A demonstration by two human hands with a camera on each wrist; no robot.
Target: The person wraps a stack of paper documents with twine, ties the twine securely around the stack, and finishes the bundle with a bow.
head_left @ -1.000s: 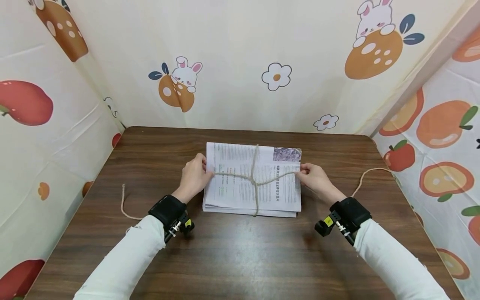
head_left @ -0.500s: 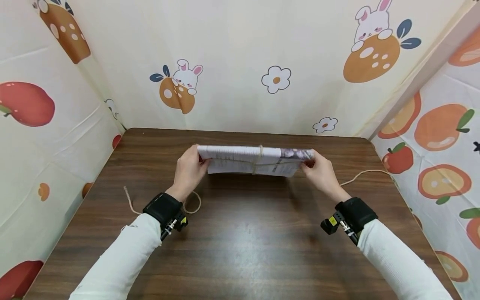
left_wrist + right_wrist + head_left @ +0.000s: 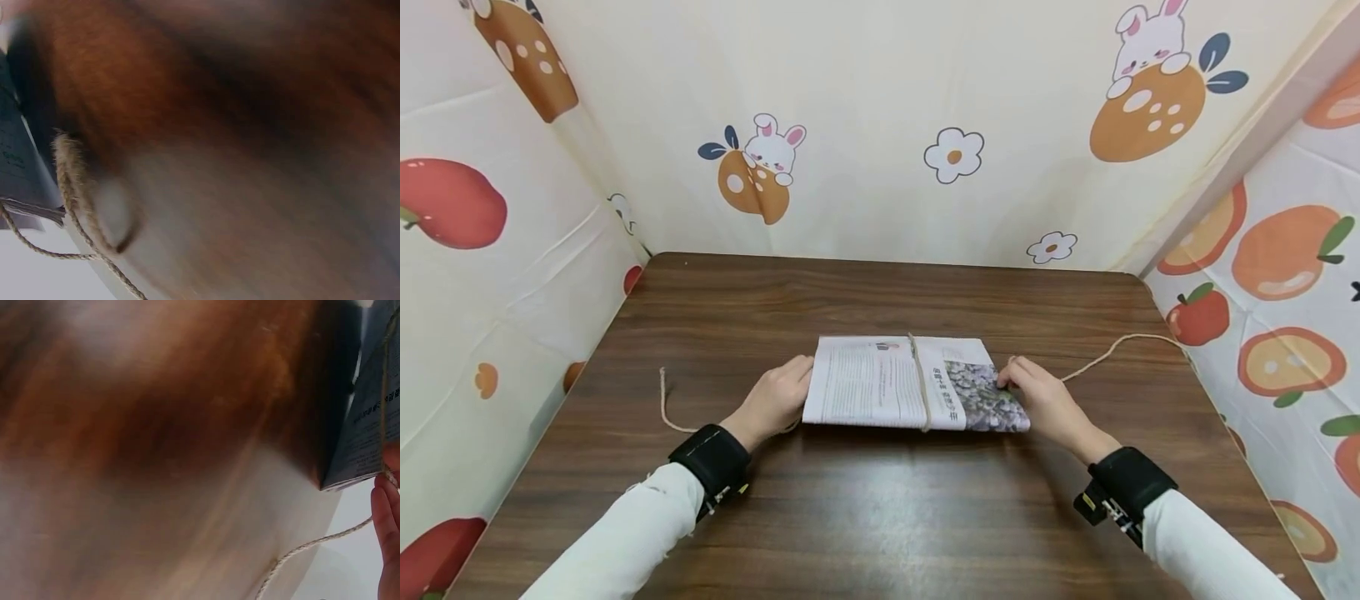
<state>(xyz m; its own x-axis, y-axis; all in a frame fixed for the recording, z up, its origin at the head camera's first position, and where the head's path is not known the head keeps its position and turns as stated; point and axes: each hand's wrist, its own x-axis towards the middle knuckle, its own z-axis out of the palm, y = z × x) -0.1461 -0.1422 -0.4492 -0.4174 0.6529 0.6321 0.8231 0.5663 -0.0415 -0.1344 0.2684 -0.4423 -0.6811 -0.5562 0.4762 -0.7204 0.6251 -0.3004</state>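
Here, left grip (image 3: 775,398) and right grip (image 3: 1047,400) hold newspapers (image 3: 872,383); brown table (image 3: 880,521) below; printed cloth (image 3: 865,175) behind.

Hands: two, one left hand (image 3: 772,400) and one right hand (image 3: 1045,396)
Newspaper bundle (image 3: 861,383): one, its separate sheets too tightly layered to count
Rope band (image 3: 920,379) across the upper face, head view: one
Loose rope lengths (image 3: 664,400) on the table (image 3: 880,517), head view: two
Tables: one
Black wrist straps (image 3: 709,458): two
White sleeves (image 3: 625,529): two
Printed cloth walls (image 3: 865,67): three
Rabbit faces (image 3: 770,154) on the back wall: two
Whole flowers (image 3: 953,167) there: two
Spotted brown fruits (image 3: 741,192): three
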